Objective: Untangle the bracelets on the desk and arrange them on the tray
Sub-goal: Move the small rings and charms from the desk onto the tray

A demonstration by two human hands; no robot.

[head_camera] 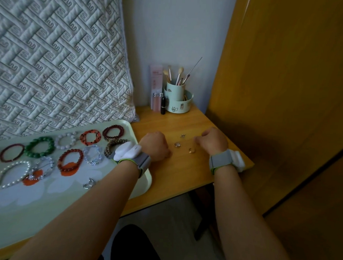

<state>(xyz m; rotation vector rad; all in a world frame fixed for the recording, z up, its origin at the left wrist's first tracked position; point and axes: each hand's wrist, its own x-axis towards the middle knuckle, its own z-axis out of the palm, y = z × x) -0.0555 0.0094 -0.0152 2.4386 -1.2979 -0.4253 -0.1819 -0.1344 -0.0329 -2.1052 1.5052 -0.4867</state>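
Beaded bracelets (pixel 68 151) lie in separate rings on the pale-green tray (pixel 143 187).

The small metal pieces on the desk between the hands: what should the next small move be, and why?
Probably the right hand should pinch the gold ring lying nearest it and carry it to the tray. The beaded bracelets already lie spread on the tray, while three small pieces remain on the desk. Whether either hand already holds something is unclear.
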